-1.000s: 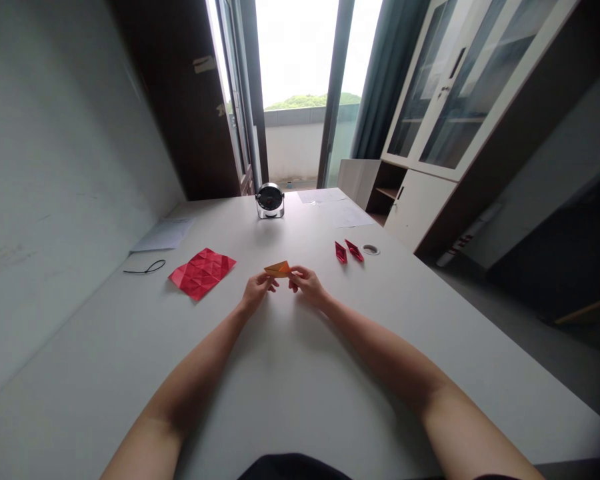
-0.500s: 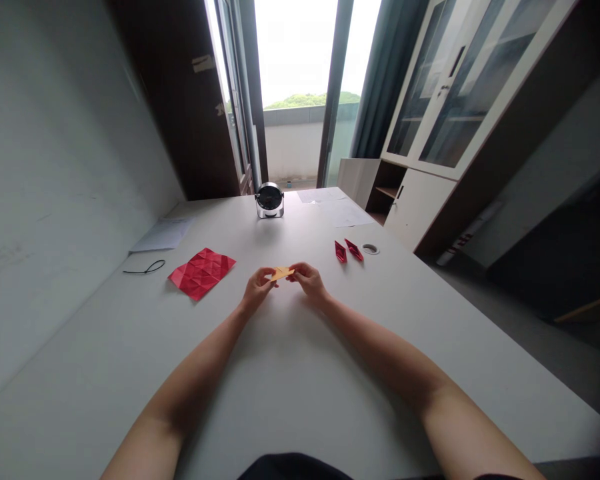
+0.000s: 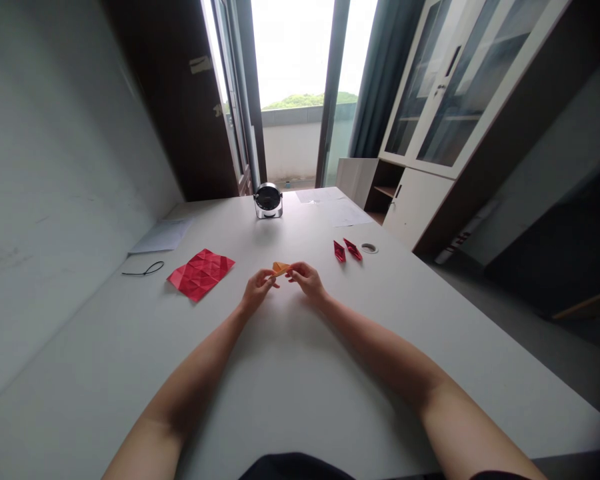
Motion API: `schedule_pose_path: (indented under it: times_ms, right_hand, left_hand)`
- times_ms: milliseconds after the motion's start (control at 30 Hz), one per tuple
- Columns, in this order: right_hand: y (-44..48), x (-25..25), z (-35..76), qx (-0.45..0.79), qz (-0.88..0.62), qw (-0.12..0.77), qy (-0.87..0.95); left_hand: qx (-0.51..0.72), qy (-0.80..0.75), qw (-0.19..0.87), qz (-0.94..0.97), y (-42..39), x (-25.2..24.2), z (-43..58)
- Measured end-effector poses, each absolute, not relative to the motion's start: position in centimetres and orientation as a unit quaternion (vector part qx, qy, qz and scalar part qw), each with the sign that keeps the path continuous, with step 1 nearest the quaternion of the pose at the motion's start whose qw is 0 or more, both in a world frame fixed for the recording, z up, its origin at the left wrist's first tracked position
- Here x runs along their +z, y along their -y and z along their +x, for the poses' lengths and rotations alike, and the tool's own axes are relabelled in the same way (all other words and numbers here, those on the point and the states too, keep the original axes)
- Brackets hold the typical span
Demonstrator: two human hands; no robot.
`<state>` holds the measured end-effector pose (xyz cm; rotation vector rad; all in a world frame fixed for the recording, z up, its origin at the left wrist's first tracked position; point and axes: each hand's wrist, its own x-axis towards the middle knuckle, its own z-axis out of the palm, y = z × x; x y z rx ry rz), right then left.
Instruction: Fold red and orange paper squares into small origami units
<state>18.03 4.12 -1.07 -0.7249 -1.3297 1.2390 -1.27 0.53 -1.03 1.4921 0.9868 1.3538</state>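
Observation:
Between my two hands is a small folded piece of yellow-orange paper (image 3: 281,268), held just above the white table. My left hand (image 3: 258,288) pinches its left end between thumb and fingers. The right end is gripped by the fingertips of my right hand (image 3: 306,279). To the left lies a creased red sheet of paper (image 3: 201,275), spread out on the table. Two small red folded paper boats (image 3: 339,251) rest to the right of my right hand, side by side.
A roll of tape (image 3: 369,248) lies beside the red boats. At the far side stands a round black device on a metal stand (image 3: 268,200). White papers (image 3: 161,236) and a black cable tie (image 3: 144,269) lie at the left, by the wall. More sheets (image 3: 349,215) are at the back right.
The yellow paper has tipped up between my fingers, so a pointed part now stands above its lower edge. Both hands keep nearly the same place.

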Motion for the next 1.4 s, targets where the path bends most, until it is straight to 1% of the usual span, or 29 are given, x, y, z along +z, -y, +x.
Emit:
schedule_pose_path:
  times_ms: [300,500,667,933,1133,1400]
  right_hand:
    - [-3.8,-1.1,18.0,0.463,-0.341,0.534,0.62]
    - [-3.8,-1.6,17.8,0.438,-0.345,0.531,0.638]
    - [-3.8,-1.8,17.7,0.42,-0.357,0.509,0.661]
    - [-3.7,-1.6,17.7,0.396,-0.373,0.486,0.684]
    - [-3.5,-1.4,17.8,0.358,-0.393,0.442,0.723]
    - [-3.0,-1.1,17.9,0.32,-0.397,0.417,0.752]
  left_hand:
    - [0.548,-0.416,0.426,0.587,-0.7,-1.2,-1.0]
    - [0.554,-0.41,0.431,0.582,-0.7,-1.3,-1.1]
    - [0.54,-0.425,0.433,0.583,-0.9,-1.8,-1.2]
    - [0.491,-0.466,0.39,0.624,-0.7,-1.9,-1.5]
    - [0.45,-0.496,0.334,0.664,-0.2,-1.0,-1.5]
    - [0.434,-0.513,0.317,0.669,0.4,-0.5,-1.2]
